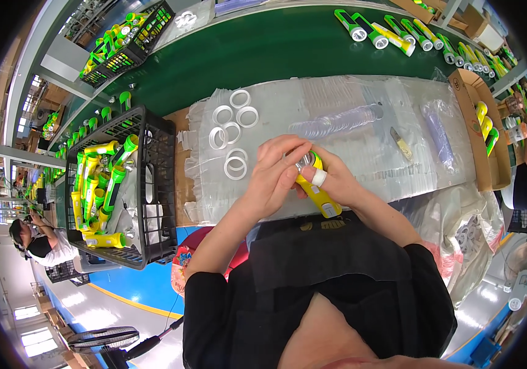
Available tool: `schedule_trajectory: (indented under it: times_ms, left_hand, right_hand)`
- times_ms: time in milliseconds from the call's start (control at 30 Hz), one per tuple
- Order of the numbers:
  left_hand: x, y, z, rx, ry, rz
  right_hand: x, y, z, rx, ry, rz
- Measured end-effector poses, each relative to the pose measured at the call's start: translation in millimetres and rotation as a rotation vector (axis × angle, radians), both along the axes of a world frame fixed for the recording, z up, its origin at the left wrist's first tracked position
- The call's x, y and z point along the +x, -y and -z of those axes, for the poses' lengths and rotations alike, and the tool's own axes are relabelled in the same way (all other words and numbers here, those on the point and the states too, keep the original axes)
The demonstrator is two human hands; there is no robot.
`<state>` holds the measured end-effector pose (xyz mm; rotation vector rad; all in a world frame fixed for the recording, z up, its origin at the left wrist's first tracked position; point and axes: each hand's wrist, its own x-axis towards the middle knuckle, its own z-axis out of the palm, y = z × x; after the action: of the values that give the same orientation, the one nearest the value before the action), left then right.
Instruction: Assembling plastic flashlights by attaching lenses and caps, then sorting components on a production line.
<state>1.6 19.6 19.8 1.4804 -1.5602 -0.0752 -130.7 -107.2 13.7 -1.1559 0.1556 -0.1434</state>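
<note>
Over the near edge of the work surface, both hands hold a yellow and green flashlight (pixel 320 195) at a tilt, its clear head end up between the fingers. My left hand (pixel 272 167) is closed about that head end, partly covering it. Wrapped round the body is my right hand (pixel 336 180), with a white band on one finger. Several white rings (pixel 236 164) lie to the left of my hands, some overlapping. Beyond the hands stretches a fanned row of clear discs (pixel 337 121).
A black crate (pixel 160 184) of flashlights stands at left; another crate (pixel 129 52) sits farther back. A knife (pixel 402 144) and a wrapped stack of discs (pixel 438 135) lie right, beside a cardboard box (pixel 502 161). Flashlights (pixel 392 38) line the green belt (pixel 263 52). A person (pixel 42 240) is far left.
</note>
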Motion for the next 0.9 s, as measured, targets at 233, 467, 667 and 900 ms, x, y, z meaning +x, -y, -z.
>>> schedule_trajectory:
  times_ms: [233,467,667,900]
  left_hand:
    - [4.0,-2.7,18.4,-0.011,-0.096,0.009]
    - [10.6,24.3,-0.1,-0.112,-0.277,-0.076]
    - [116.5,25.0,23.1,0.374,0.427,-0.384]
    - [138.3,24.6,18.9,0.497,0.583,-0.200]
  right_hand:
    - [9.5,-9.9,-0.8,0.070,0.023,-0.066]
    - [26.4,5.5,12.0,-0.031,0.185,0.026]
    - [44.0,18.9,13.4,-0.104,0.250,0.069]
    - [51.6,21.0,11.5,-0.182,0.313,0.084]
